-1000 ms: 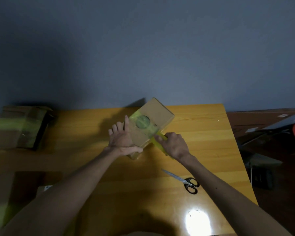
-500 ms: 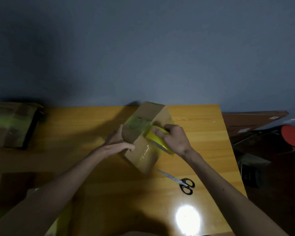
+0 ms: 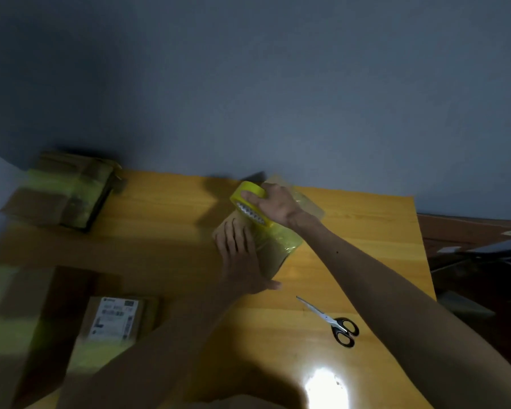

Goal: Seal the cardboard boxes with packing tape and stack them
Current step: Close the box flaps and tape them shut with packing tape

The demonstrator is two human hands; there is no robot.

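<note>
A small cardboard box [image 3: 273,255] stands on the wooden table [image 3: 366,246], partly wrapped in yellowish tape. My left hand [image 3: 242,261] lies flat against its near left side, fingers spread, steadying it. My right hand [image 3: 273,203] grips the yellow tape roll [image 3: 247,194] above the box's far top edge, and a strip of tape runs from the roll down over the box. The box's far side is hidden behind my hands.
Black-handled scissors [image 3: 334,323] lie on the table to the right of my left arm. A taped box [image 3: 62,193] sits at the far left. A labelled box [image 3: 112,320] and a larger carton [image 3: 15,314] are at the near left. Dark furniture stands right of the table.
My right hand has carried the tape roll from the box's right side up over its top. My left hand has shifted from the left edge onto the near side. The view has swung to the left.
</note>
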